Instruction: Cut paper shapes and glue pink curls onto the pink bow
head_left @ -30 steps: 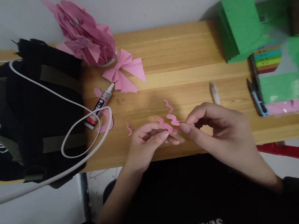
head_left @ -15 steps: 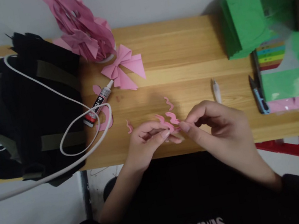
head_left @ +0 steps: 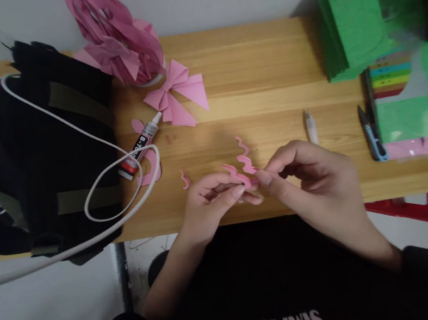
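Head view gives us, at far left, a black fabric bag with a looping white cable across it, on a pale wooden desk. Next come a bunch of ruffled pink paper, a black-and-red glue tube with a white nozzle and a folded pink paper bow. Our left hand pinches a wavy pink strip between thumb and fingers; our right hand pinches the end of a pink wavy piece just beside it (we cannot tell whether the two are joined). Farther right lie a slim white pen-like tool, a black-and-blue cutting tool and a tall green stack.
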The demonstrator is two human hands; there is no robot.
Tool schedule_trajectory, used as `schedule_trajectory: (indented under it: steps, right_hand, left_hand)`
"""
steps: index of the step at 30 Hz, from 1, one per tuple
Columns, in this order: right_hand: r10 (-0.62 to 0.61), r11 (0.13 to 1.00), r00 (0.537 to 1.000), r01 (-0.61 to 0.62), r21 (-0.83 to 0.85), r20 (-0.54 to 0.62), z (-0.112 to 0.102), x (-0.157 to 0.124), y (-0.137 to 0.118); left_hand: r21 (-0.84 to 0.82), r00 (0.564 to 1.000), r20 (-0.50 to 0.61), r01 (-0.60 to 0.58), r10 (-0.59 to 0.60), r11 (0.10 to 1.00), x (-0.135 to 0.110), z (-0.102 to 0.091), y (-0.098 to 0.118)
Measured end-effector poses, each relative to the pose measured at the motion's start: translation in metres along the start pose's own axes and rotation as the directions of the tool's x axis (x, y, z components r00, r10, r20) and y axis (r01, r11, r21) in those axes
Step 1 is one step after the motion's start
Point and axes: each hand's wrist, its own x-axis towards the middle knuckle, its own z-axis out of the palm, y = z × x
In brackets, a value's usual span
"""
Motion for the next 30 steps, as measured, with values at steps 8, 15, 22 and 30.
schedule_trajectory:
  steps: [8, 15, 22, 30]
  right_hand:
    - [0.013, 1.000, 1.000, -0.013, -0.002, 0.022, 0.0019, 0.0000, 0.0030]
    - [0.022, 0.999, 0.999, -0.021, -0.027, 0.024, 0.0022, -0.0005, 0.0041]
    - [0.025, 0.999, 1.000, -0.024, -0.025, 0.018, 0.0039, 0.0002, 0.0037]
    - [0.027, 0.999, 1.000, -0.027, -0.038, 0.003, 0.0025, -0.0008, 0.0003]
  left_hand:
    - [0.002, 1.000, -0.018, 0.009, -0.009, 1.000, -0.0002, 0.0017, 0.0005]
    - [0.031, 0.998, -0.048, 0.032, -0.030, 0.999, -0.0013, 0.0010, -0.0005]
    - [0.014, 1.000, -0.015, -0.026, 0.027, 1.000, -0.0007, 0.0011, -0.0001]
    - [0.116, 0.998, -0.062, 0.001, 0.006, 0.993, -0.0023, 0.0011, -0.0006]
